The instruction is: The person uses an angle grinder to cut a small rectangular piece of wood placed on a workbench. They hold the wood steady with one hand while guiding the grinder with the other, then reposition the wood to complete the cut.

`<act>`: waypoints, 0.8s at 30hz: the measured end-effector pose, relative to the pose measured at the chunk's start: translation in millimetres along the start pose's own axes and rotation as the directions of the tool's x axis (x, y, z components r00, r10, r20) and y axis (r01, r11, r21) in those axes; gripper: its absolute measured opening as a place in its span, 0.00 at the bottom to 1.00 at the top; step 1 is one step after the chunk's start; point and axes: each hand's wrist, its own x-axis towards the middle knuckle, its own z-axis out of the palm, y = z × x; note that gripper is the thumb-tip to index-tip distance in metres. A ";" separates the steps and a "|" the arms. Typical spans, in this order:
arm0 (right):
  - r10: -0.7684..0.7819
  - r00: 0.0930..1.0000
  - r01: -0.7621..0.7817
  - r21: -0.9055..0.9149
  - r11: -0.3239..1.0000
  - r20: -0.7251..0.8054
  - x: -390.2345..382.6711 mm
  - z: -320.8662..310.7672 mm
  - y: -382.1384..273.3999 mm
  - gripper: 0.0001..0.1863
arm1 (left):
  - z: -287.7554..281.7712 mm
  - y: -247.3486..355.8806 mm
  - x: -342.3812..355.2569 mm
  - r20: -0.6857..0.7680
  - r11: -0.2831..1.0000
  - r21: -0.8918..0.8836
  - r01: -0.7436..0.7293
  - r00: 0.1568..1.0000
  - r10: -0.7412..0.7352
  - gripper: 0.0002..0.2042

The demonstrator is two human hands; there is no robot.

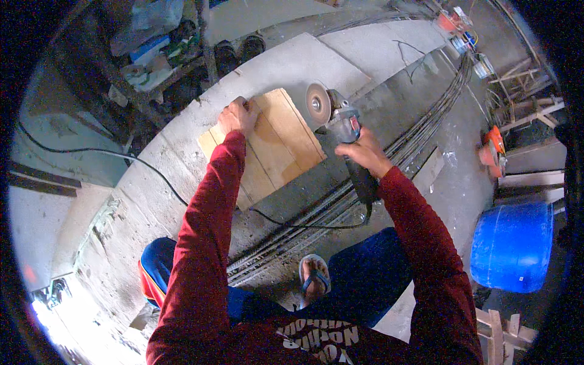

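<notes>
My right hand is wrapped round the dark body of an angle grinder. Its round cutting disc stands on edge, close to the right edge of a tan tile and apart from it as far as I can see. Dark straight lines run across the tile, which lies over the edge of a pale slab. With my left hand I press on the tile's far left part, fingers curled at its edge; the fingertips are partly hidden.
A black cord runs from the grinder under the tile and off left. Long thin metal rods lie bundled on the floor. A blue barrel stands right, with orange buckets beyond. Cluttered shelves and dark shoes are far left.
</notes>
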 end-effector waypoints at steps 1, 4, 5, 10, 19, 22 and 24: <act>0.046 0.999 -0.046 0.043 0.998 0.008 2.8 -0.7 -2.7 0.19 | -4.9 4.3 -0.7 0.017 0.999 -0.033 0.010 1.000 -0.010 0.20; -0.009 0.998 0.019 0.167 0.986 -0.063 2.1 -9.2 -4.8 0.19 | -23.6 13.9 -2.0 0.032 0.994 -0.082 0.076 0.997 -0.073 0.23; 0.000 0.997 0.015 0.203 0.979 -0.076 0.3 -12.7 -4.8 0.19 | -28.8 16.1 -1.0 0.009 0.991 -0.101 0.084 0.996 -0.083 0.23; 0.008 0.994 0.013 0.193 0.981 -0.110 -10.2 -21.2 -2.4 0.15 | -29.0 17.7 0.3 0.034 0.997 -0.024 0.074 0.997 -0.073 0.22; -0.076 0.993 0.072 -0.049 0.996 -0.089 -10.4 -0.7 30.0 0.15 | 12.1 19.4 -9.1 0.142 0.992 0.109 -0.056 0.989 0.040 0.19; -0.073 0.995 0.068 -0.082 0.994 -0.062 -6.7 5.5 39.7 0.15 | 14.1 21.1 -9.6 0.170 0.990 0.126 -0.056 0.985 0.035 0.19; -0.064 0.997 0.060 -0.082 0.995 -0.051 -6.2 7.3 43.3 0.15 | 13.1 21.6 -11.5 0.139 0.993 0.092 -0.080 0.988 0.067 0.20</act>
